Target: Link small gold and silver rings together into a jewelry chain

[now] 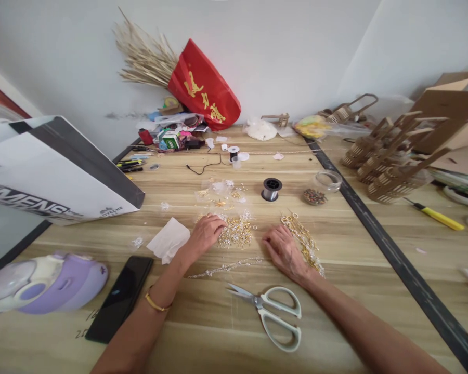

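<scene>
We see the beads point(236, 234) in a loose, glittering heap of gold and clear bits at the table's middle, with our left hand point(206, 232) at their 9 o'clock, fingers bent down at the edge; we cannot tell if they pinch any. Our right hand point(284, 249) rests at 4 o'clock, fingers curled in, any grip hidden. From the heap, 1 silvery chain point(228, 267) lies at 6 o'clock, scissors point(258, 301) at 5 and a spool point(271, 190) at 1.

The phone's point(120, 298) screen is too dark to read. The purple bottle point(60, 284) is cut off at the left edge.
</scene>
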The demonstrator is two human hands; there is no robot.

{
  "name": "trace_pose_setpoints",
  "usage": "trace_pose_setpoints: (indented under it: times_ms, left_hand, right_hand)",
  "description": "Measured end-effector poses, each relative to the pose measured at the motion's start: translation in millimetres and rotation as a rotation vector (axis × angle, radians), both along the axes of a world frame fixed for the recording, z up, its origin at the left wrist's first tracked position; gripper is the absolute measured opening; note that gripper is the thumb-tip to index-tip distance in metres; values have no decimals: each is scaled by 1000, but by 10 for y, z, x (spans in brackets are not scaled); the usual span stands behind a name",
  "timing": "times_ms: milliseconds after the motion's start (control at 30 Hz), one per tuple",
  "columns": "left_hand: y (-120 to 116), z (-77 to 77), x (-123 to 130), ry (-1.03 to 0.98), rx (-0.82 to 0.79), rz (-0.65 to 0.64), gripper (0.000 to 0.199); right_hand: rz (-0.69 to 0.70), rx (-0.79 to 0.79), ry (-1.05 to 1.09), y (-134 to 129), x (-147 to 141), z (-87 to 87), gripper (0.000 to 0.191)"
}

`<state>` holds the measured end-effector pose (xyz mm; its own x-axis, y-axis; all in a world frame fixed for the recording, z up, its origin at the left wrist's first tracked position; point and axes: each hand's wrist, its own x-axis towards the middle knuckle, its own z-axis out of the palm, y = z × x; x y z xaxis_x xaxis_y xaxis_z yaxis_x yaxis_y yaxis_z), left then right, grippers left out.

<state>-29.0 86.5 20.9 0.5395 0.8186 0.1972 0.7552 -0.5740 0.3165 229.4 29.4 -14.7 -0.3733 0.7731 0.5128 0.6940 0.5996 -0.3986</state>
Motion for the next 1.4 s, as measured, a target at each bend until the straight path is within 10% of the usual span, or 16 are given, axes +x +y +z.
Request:
trace_pose_setpoints:
  times_ms: [1400]
  left_hand:
    - [685, -160, 610, 374, 236, -189, 21]
  right_hand:
    - [4, -13, 25, 13, 10, -7, 14]
